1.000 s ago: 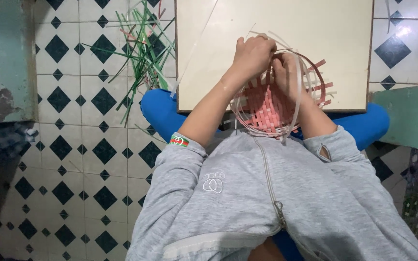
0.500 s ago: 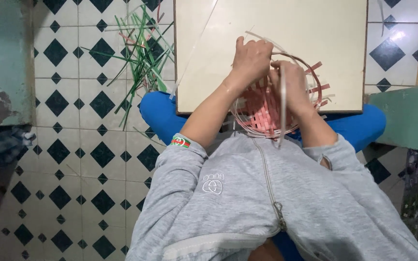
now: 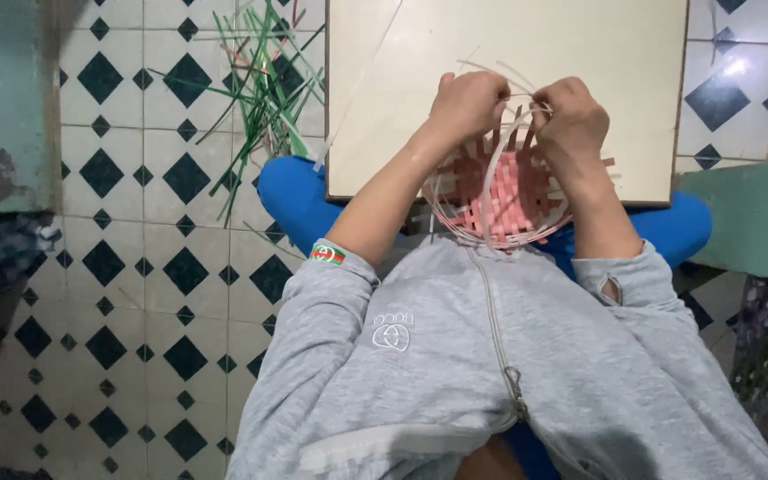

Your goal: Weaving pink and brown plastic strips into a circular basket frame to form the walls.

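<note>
A small half-woven basket (image 3: 501, 206) of pink and white strips rests at the near edge of a cream board (image 3: 580, 53) lying across my lap. My left hand (image 3: 468, 103) is closed on white strips at the basket's far left rim. My right hand (image 3: 571, 117) pinches a thin white strip at the far right rim. Both hands sit close together above the basket, and loose strip ends stick up around them. The fingertips are hidden behind the knuckles.
A loose heap of green strips (image 3: 268, 89) lies on the tiled floor (image 3: 135, 267) left of the board. A worn teal surface (image 3: 2, 98) stands at the far left and a green one (image 3: 748, 222) at the right.
Both hands have shifted toward the far rim of the basket and come closer together. The long white strip that stood upright by my right hand is now bent down.
</note>
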